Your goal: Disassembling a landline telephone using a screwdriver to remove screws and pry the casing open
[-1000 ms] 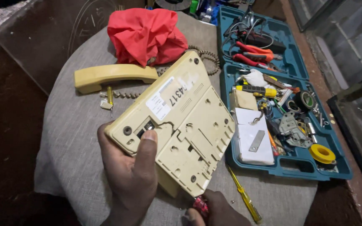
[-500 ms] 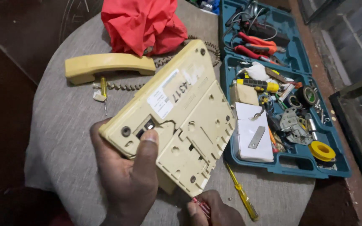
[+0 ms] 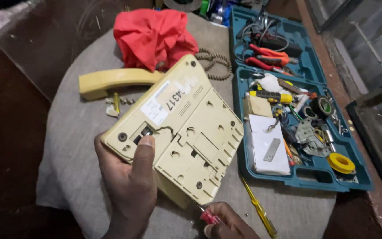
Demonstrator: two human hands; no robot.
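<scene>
My left hand [image 3: 127, 188] is wrapped around the lower edge of the cream telephone base [image 3: 177, 128], thumb pressed on its upturned underside, holding it tilted above the grey cloth-covered table [image 3: 76, 132]. My right hand [image 3: 228, 223] is closed on a red-handled screwdriver [image 3: 208, 216]; its tip seems to meet the base's bottom edge, though it is hard to see. The open teal toolbox [image 3: 297, 177] sits just beside the base.
</scene>
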